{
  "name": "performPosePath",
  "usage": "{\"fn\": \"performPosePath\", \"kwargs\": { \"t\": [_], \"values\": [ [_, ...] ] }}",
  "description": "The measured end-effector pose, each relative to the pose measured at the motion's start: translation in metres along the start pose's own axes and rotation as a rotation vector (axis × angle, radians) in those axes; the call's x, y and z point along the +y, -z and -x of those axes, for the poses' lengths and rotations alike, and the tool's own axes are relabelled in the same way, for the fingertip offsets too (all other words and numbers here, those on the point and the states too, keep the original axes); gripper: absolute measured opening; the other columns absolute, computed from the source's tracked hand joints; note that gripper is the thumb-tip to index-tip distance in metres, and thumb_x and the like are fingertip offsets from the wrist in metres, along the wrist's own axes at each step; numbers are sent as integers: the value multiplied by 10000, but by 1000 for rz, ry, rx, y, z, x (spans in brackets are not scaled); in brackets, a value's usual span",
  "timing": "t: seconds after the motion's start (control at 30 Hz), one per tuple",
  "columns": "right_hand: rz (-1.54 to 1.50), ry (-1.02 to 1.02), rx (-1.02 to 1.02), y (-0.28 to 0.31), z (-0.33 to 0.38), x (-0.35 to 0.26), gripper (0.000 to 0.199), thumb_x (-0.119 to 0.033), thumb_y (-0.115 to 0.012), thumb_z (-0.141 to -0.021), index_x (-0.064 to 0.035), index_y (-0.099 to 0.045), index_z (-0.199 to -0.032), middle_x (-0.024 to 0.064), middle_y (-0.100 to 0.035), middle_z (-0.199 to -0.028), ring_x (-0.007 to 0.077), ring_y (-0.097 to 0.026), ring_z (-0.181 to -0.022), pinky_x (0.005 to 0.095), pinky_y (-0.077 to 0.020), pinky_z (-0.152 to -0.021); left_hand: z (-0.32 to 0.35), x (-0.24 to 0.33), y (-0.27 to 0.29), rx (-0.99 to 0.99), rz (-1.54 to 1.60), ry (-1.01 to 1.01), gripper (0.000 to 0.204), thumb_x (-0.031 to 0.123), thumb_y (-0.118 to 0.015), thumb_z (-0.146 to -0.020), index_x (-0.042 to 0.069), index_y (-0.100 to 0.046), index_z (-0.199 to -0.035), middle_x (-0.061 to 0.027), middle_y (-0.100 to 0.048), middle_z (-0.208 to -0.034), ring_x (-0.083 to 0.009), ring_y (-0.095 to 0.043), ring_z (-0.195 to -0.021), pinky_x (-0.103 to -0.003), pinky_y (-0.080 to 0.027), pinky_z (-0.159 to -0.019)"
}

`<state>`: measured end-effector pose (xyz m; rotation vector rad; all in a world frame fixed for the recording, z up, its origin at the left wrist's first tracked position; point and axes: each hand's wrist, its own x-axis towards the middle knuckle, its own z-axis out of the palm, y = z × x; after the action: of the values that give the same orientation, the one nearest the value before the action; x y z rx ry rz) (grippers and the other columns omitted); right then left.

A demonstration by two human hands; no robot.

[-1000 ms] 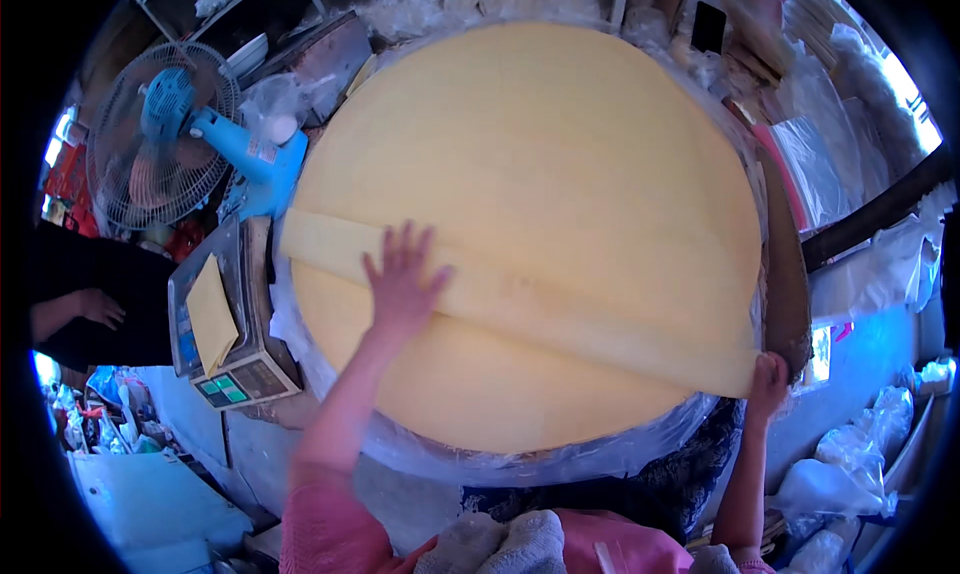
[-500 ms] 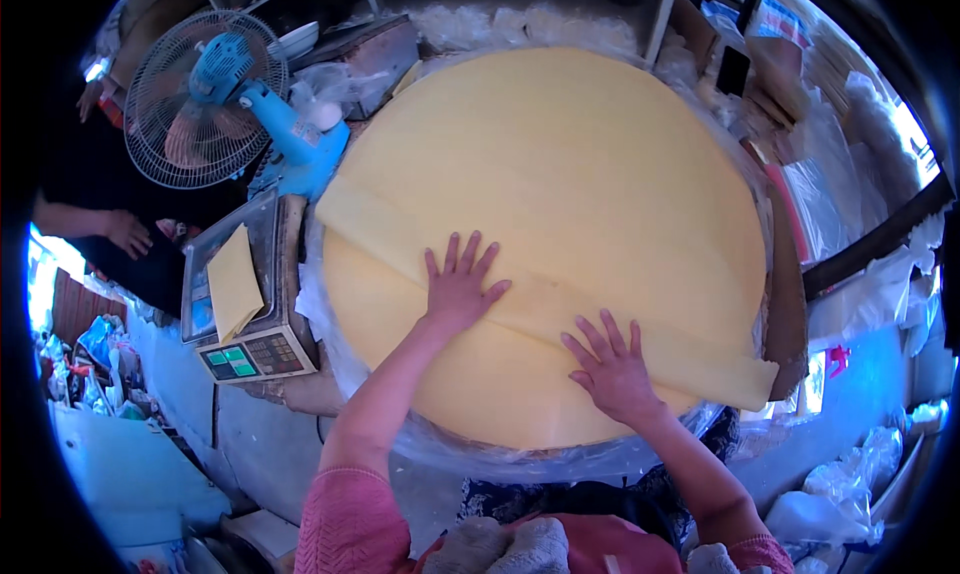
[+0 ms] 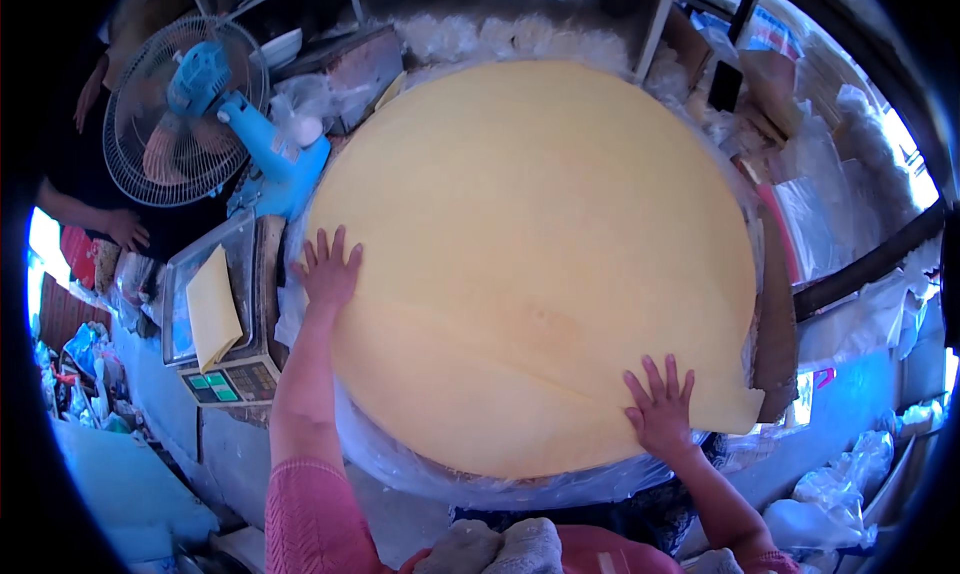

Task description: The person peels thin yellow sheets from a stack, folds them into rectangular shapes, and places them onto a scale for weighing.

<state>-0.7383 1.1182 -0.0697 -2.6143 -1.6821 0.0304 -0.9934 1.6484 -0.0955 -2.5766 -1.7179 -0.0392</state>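
Note:
A large round pale-yellow sheet (image 3: 540,194) lies in front of me, apparently atop a stack of such thin sheets. My left hand (image 3: 330,269) rests on its left edge, palm down with the fingers spread. Near the right front, my right hand (image 3: 662,409) lies flat on the surface, fingers apart. A faint crease runs slantwise across the front part, and a flap of sheet sticks out past the edge beside my right hand. Clear plastic film (image 3: 480,489) shows under the rim. Neither hand grips anything.
To the left stands a digital scale (image 3: 235,374) with a folded yellow sheet (image 3: 213,309) on its tray. Behind it is a blue fan (image 3: 195,94). Another person's hand (image 3: 127,230) shows at far left. Cardboard (image 3: 775,314) and plastic bags (image 3: 835,494) are on the right.
My left hand has moved left to the sheet's edge, and my right hand has shifted right and nearer. The folded-back strip across the front now lies mostly flat. The view has shifted slightly.

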Motion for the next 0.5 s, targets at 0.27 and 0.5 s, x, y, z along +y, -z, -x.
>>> {"fn": "performPosePath", "kwargs": {
  "t": [0.27,0.5],
  "values": [
    [6,-7,38,1,9,9,587,-409,-566,-916,-249,-405,-1458,106,-248,-1559,440,-111,-1448,724,-91,-1074,138,172,14,-46,116,-512,673,583,-407,-937,250,-301,-1512,-79,-177,-1608,-399,-124,-1467,-723,-65,-1092],
    [-7,52,74,-13,9,10,600,-426,-544,-924,-247,-380,-1473,98,-240,-1572,407,-127,-1457,710,-105,-1081,243,216,28,-175,91,-673,748,672,-377,-911,271,-259,-1532,-54,-106,-1625,-407,3,-1478,-668,-14,-1128]
  ]
}}
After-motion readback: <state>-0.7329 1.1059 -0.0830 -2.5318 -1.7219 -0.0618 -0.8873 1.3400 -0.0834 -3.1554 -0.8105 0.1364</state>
